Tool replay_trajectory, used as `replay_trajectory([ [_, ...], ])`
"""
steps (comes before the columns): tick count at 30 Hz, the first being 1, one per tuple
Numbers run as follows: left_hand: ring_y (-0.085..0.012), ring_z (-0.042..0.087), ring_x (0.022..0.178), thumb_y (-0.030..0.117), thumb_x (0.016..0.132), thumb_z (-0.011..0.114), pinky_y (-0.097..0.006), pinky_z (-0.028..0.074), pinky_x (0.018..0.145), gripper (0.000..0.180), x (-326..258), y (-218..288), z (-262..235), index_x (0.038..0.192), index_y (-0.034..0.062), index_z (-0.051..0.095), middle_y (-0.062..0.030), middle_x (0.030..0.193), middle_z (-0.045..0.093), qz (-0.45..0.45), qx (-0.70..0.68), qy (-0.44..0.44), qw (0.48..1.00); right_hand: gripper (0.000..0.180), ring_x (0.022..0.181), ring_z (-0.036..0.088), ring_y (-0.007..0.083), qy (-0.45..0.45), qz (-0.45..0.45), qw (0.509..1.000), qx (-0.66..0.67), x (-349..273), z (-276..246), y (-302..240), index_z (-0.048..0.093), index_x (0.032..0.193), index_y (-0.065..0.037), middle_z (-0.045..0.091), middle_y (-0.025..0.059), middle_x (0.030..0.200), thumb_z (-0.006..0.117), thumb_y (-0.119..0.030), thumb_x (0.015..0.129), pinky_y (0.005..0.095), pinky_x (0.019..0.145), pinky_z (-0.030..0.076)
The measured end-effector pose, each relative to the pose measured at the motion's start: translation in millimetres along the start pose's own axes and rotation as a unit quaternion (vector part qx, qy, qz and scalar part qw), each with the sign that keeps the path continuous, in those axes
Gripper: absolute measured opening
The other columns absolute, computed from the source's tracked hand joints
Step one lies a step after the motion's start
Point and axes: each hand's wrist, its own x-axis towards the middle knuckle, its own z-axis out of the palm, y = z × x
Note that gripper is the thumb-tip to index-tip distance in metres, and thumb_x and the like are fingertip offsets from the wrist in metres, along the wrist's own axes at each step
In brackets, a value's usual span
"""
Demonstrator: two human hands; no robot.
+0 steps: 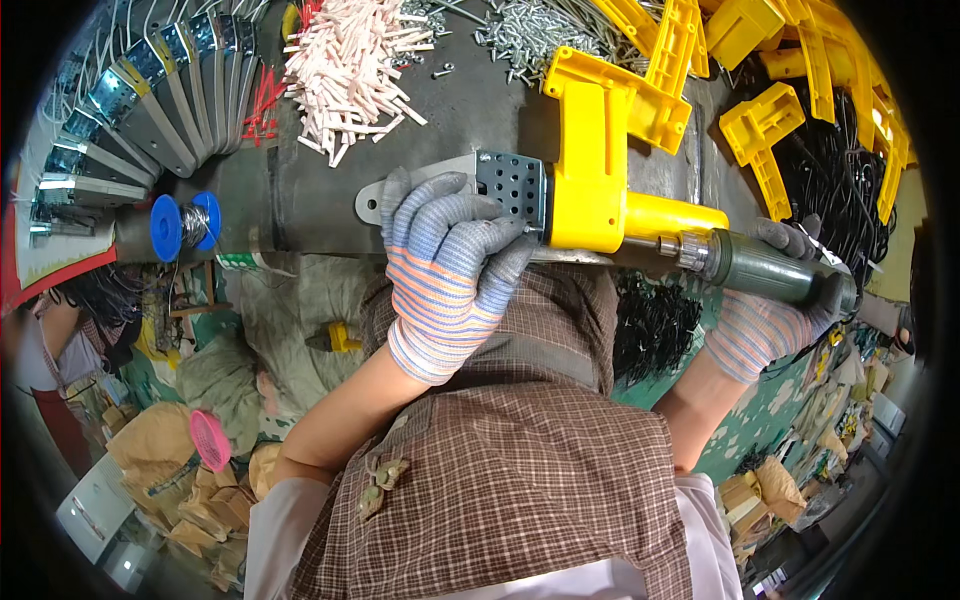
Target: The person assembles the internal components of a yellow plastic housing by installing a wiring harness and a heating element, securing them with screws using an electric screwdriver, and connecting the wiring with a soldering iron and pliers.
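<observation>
My left hand, in a striped knit glove, grips a grey metal plate with a perforated end that is fitted into a yellow plastic housing. The part lies at the near edge of the dark workbench. My right hand, also gloved, holds a dark green powered screwdriver. Its chuck and bit press against the lower right side of the yellow housing.
A row of finished grey metal plates fans at the back left beside a blue wire spool. Pale pink plastic sticks, loose screws and several yellow housings crowd the bench. Sacks lie on the floor.
</observation>
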Motion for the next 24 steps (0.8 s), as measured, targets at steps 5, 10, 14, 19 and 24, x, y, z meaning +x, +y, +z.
replay_trajectory([
  [5,-0.0306,0.054,0.102,0.026,0.073,0.076,-0.056,0.03,0.104,0.023,-3.5,-0.2,2.7,0.088,0.016,0.062,-0.0028,0.095,0.058,0.012,0.012,0.004,1.0,0.062,0.078,0.051,0.0198,0.014,-0.016,1.0,-0.009,-1.0,0.7,0.6,0.049,0.114,0.008,0.052,0.0054,0.081,0.075,-0.025,0.068,0.0402,0.08,0.042],
  [10,-0.0293,0.054,0.103,0.026,0.073,0.075,-0.055,0.029,0.105,0.022,-2.9,1.1,5.1,0.089,0.017,0.062,-0.0016,0.095,0.059,0.009,0.027,0.0,1.0,0.04,0.073,0.051,0.0188,0.044,-0.014,0.999,0.02,-5.9,14.3,8.6,0.056,0.09,0.002,0.051,0.0053,0.075,0.078,-0.016,0.061,0.0359,0.072,0.043],
  [14,-0.0285,0.054,0.103,0.025,0.072,0.075,-0.053,0.031,0.104,0.024,-2.6,-0.8,4.3,0.092,0.0176,0.064,-0.0013,0.097,0.059,0.028,0.036,-0.007,0.999,0.034,0.072,0.052,0.0181,0.049,-0.004,0.998,0.028,-5.9,13.2,8.1,0.059,0.085,-0.004,0.052,0.0049,0.075,0.078,-0.017,0.059,0.0353,0.072,0.043],
  [19,-0.0284,0.054,0.102,0.023,0.071,0.074,-0.052,0.033,0.102,0.027,-2.9,-1.5,4.3,0.096,0.0188,0.065,-0.0016,0.1,0.059,0.034,0.046,-0.004,0.998,0.027,0.071,0.051,0.0174,0.064,-0.018,0.997,0.026,-6.1,16.3,12.2,0.062,0.08,-0.01,0.052,0.0039,0.076,0.077,-0.017,0.06,0.0344,0.071,0.044],
  [24,-0.0287,0.052,0.1,0.019,0.071,0.071,-0.052,0.034,0.1,0.027,-0.8,1.8,7.0,0.097,0.0198,0.064,-0.0033,0.1,0.057,0.03,0.06,-0.007,0.998,0.03,0.072,0.051,0.017,0.068,-0.021,0.997,0.027,-6.6,15.2,10.9,0.061,0.082,-0.007,0.052,0.0028,0.076,0.077,-0.017,0.059,0.0341,0.07,0.044],
])
